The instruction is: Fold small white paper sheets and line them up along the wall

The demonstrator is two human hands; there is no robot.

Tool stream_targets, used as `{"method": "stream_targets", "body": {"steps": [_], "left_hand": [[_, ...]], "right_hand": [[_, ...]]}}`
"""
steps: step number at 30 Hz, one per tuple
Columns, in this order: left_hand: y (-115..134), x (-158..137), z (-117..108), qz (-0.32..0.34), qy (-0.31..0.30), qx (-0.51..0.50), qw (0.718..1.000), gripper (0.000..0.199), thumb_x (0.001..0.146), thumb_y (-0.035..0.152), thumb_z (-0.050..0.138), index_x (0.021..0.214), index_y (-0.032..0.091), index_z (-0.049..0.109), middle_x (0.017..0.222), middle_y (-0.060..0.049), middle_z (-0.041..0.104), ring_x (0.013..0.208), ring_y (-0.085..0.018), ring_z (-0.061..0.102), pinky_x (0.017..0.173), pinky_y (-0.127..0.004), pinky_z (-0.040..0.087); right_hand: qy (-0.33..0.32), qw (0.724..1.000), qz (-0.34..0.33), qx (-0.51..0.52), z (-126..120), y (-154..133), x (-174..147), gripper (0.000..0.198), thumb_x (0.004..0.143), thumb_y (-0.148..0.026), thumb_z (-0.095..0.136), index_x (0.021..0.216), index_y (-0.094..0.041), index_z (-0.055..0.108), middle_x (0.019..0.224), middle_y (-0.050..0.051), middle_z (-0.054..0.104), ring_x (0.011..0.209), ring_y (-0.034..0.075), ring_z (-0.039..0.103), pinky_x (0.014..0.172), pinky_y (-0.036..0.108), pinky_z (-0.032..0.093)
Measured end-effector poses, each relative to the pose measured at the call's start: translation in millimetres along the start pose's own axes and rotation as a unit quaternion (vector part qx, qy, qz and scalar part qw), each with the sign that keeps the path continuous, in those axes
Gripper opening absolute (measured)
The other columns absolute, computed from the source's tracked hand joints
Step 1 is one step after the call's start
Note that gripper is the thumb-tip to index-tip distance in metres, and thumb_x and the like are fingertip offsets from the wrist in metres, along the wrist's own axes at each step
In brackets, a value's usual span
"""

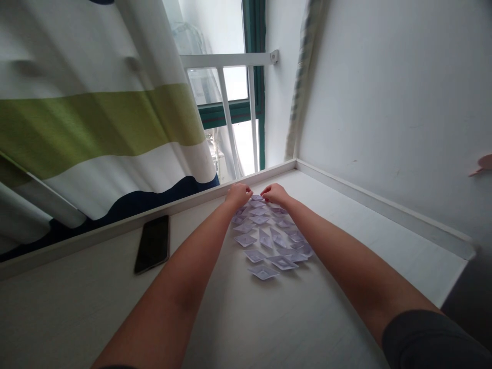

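While a striped curtain (115,123) hangs far to the left of and beyond the paper boats (265,238), a dark phone (152,244) lies to their left, well apart from them, on the white table (215,318). Behind the boats, a white railing (226,60) crosses in front of the window. Then comes the left hand (239,193), at the far left edge of the boats, its fingers bent and thumb drawn close beside the farthest boat (257,198); whether they are clamped on the paper is too small to tell. The boats themselves rest on the table between the two forearms, in loose rows, many near or overlapping in view. The right hand (275,193) faces the left from the other side of the farthest boat, thumb and forefinger close together, and again I cannot tell if paper is pinched between them. Farther right of the boats rises a pale wall (403,92). The step in hand looks like adjusting that farthest boat; the next move calls for a light touch, so neighbouring boats are not nudged.
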State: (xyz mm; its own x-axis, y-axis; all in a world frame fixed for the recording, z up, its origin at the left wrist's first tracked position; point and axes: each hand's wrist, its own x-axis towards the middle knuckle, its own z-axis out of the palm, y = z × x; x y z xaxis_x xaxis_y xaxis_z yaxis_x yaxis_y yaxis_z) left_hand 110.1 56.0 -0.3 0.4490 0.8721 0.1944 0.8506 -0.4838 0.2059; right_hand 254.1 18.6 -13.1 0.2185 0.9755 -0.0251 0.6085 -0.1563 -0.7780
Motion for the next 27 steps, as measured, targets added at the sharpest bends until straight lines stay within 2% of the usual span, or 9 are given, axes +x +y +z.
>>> {"method": "stream_targets", "body": {"steps": [3, 8, 12, 15, 20, 27], "left_hand": [[-2.5, -0.5, 0.7, 0.008, 0.014, -0.013, 1.000, 0.026, 0.074, 0.030, 0.046, 0.084, 0.018, 0.066, 0.094, -0.007, 0.063, 0.093, -0.021, 0.053, 0.085, -0.033, 0.039], [-7.9, -7.6, -7.9, 0.025, 0.072, -0.040, 0.996, 0.026, 0.075, 0.030, 0.045, 0.084, 0.017, 0.066, 0.091, -0.008, 0.063, 0.092, -0.021, 0.053, 0.086, -0.034, 0.039], [-19.3, -31.4, -31.9, 0.041, 0.108, -0.077, 0.990, 0.025, 0.076, 0.028, 0.045, 0.085, 0.016, 0.065, 0.090, -0.007, 0.063, 0.090, -0.019, 0.054, 0.086, -0.033, 0.039], [-38.4, -65.3, -56.2, 0.040, 0.134, -0.098, 0.985, 0.022, 0.075, 0.024, 0.046, 0.084, 0.016, 0.064, 0.089, -0.005, 0.063, 0.089, -0.018, 0.054, 0.085, -0.031, 0.039], [-89.1, -149.6, -98.0, -0.038, 0.160, -0.096, 0.982, 0.020, 0.075, 0.023, 0.046, 0.084, 0.016, 0.063, 0.087, -0.004, 0.063, 0.085, -0.016, 0.055, 0.080, -0.029, 0.042], [-173.8, -299.3, -143.1, -0.188, 0.202, -0.103, 0.956, 0.018, 0.074, 0.021, 0.048, 0.083, 0.016, 0.063, 0.084, -0.003, 0.064, 0.079, -0.013, 0.057, 0.074, -0.025, 0.044]], "right_hand": [[0.010, 1.000, -0.003, -0.004, -0.1, -0.1, 0.3, 0.018, 0.061, -0.013, 0.055, 0.073, -0.012, 0.068, 0.056, 0.004, 0.063, 0.059, 0.013, 0.059, 0.059, 0.020, 0.043], [0.062, 0.998, -0.020, -0.026, -4.5, -7.0, -4.2, 0.018, 0.064, -0.018, 0.055, 0.075, -0.013, 0.068, 0.074, 0.007, 0.067, 0.070, 0.016, 0.060, 0.062, 0.022, 0.042], [0.075, 0.995, -0.062, -0.011, -3.3, -29.8, -18.7, 0.017, 0.065, -0.016, 0.053, 0.076, -0.013, 0.066, 0.076, 0.006, 0.066, 0.070, 0.015, 0.059, 0.062, 0.022, 0.043], [0.035, 0.993, -0.104, 0.032, 11.9, -59.6, -37.0, 0.016, 0.066, -0.017, 0.053, 0.076, -0.013, 0.065, 0.072, 0.005, 0.065, 0.063, 0.012, 0.057, 0.058, 0.021, 0.043], [-0.078, 0.976, -0.168, 0.110, 69.9, -127.0, -84.6, 0.015, 0.067, -0.014, 0.053, 0.078, -0.012, 0.063, 0.068, 0.004, 0.063, 0.057, 0.009, 0.057, 0.051, 0.017, 0.041], [-0.236, 0.930, -0.238, 0.153, 191.3, -219.5, -176.5, 0.012, 0.068, -0.013, 0.052, 0.074, -0.012, 0.062, 0.066, 0.003, 0.063, 0.055, 0.009, 0.056, 0.048, 0.016, 0.041]]}}
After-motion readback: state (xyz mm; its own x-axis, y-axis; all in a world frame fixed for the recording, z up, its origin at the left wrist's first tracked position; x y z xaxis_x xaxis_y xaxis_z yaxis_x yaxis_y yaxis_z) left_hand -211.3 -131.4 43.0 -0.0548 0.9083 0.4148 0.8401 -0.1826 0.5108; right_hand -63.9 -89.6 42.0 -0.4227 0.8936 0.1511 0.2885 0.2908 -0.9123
